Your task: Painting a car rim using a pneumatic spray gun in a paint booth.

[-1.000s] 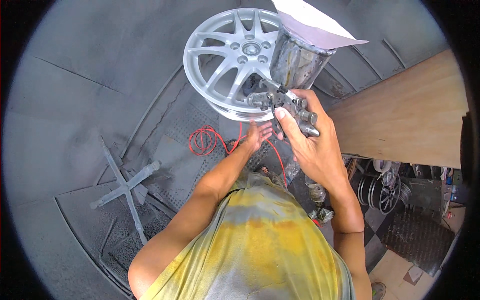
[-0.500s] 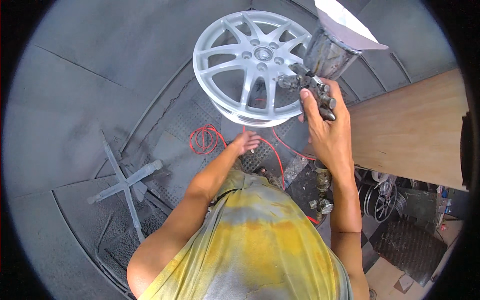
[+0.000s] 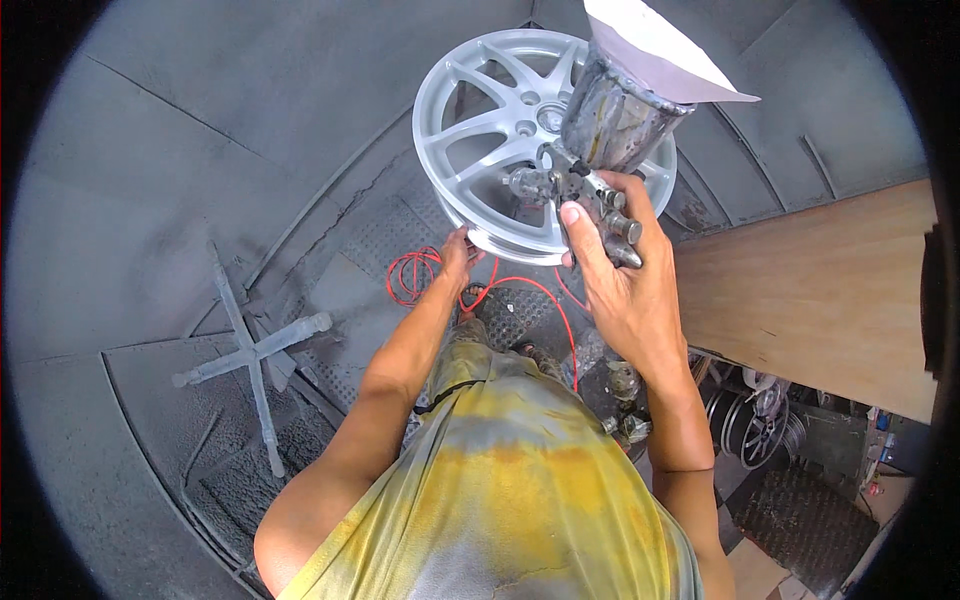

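A silver multi-spoke alloy wheel (image 3: 487,135) is raised in front of me, tilted face toward me. My left hand (image 3: 459,257) is at the wheel's near left edge, its fingers against the underside of the rim and partly hidden. In my right hand (image 3: 628,250) is a paint spray gun (image 3: 580,190), gripped by its body with the thumb at the back. A paint-stained cup (image 3: 617,112) sits on top of the gun, with a white paper cone (image 3: 655,45) standing in it. Gun and cup cover the wheel's right side in this view.
A red hose (image 3: 545,290) runs in loops over the floor below the wheel. At left stands a grey cross-shaped stand (image 3: 252,352). A wooden panel (image 3: 810,295) is at right, with other wheels (image 3: 752,425) beneath it. Grey, paint-dusted walls (image 3: 200,110) surround me.
My left hand has risen from below the wheel to its near left edge. The spray gun has moved left and slightly down, now overlapping the wheel more. In the picture the wheel sits further right.
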Tool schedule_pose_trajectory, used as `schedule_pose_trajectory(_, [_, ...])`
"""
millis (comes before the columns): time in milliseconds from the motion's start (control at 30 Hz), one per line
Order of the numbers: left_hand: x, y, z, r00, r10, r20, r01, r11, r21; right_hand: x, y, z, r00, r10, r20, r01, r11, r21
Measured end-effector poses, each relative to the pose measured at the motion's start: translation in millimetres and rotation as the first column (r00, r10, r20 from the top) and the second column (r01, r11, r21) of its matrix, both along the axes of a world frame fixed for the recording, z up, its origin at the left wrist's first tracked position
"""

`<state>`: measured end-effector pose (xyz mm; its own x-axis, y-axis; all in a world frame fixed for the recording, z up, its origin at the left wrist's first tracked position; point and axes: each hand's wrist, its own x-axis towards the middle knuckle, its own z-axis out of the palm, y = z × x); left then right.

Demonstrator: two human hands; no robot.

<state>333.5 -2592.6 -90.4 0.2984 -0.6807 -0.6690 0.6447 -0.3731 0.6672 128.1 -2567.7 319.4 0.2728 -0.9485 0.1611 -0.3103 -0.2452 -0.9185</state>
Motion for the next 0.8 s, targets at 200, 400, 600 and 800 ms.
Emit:
schedule_pose_trajectory(200, [-16, 18, -3, 0.995, -0.098, 0.022, 0.099, 0.995, -0.017, -12, -8, 0, 0.986, -0.151, -0.078, 0.152, 0.988, 0.016])
schedule_pose_trajectory(400, [-60, 32, 0, 0.977, -0.205, -0.058, 0.209, 0.975, 0.076, -22, -21, -4, 0.962, -0.261, -0.08, 0.259, 0.965, -0.039])
schedule_pose_trajectory(600, [-120, 32, 6, 0.833, -0.545, -0.093, 0.547, 0.837, -0.011, -9, -20, -15, 0.989, -0.144, -0.035, 0.142, 0.989, -0.046])
schedule_pose_trajectory(800, [-127, 40, -3, 0.592, -0.804, -0.055, 0.801, 0.595, -0.068, -6, 6, -8, 1.0, -0.016, -0.003, 0.016, 0.997, 0.08])
